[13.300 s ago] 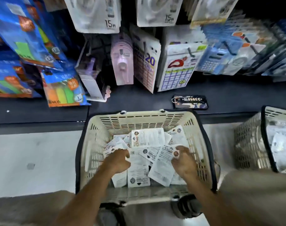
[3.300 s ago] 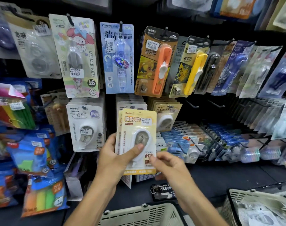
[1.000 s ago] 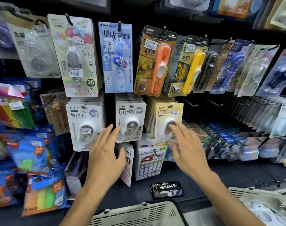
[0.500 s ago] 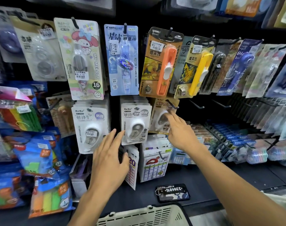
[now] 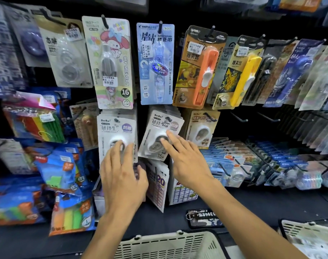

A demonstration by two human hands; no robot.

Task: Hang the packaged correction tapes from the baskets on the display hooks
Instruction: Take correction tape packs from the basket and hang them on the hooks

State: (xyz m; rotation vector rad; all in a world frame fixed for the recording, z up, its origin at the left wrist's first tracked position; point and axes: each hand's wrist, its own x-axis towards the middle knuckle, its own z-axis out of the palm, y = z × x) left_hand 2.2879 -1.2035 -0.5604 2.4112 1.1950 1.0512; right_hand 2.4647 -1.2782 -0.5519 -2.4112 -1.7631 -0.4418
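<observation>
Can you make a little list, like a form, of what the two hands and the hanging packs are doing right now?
left hand: open, straight fingers on the left white pack
right hand: open, fingertips on the middle white pack
middle white pack: tilted on its hook
yellow pack: hanging to the right, untouched
basket: below the hands, only its rim shows
key tag: lying on the dark shelf

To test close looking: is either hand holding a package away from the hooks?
No: both the left hand and right hand lie open against hanging packs.
</observation>
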